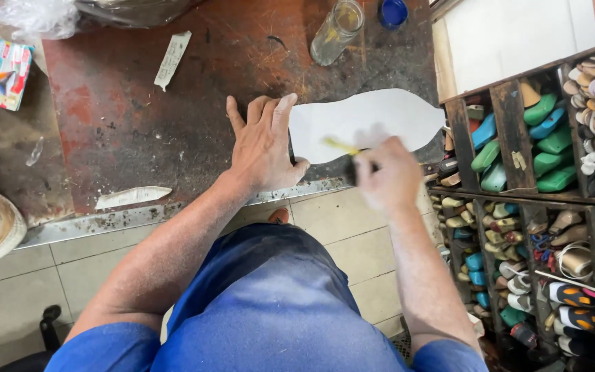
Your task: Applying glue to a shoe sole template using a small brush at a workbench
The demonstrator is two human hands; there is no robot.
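A white insole-shaped cutout [380, 118] lies flat on a worn reddish-brown workbench [146, 117]. My left hand [263, 145] presses flat on the bench with its fingers spread, at the left end of the cutout. Blurred by motion, my right hand [383, 172] holds a brush with a yellow handle [342, 145] over the cutout's near edge.
A glass jar [337, 29] and a blue lid [393, 12] stand at the bench's far side. Paper strips [172, 58] and a colourful small box [5, 74] lie to the left. Wooden shelves [518, 186] with coloured shoe lasts and soles fill the right. Tiled floor lies below.
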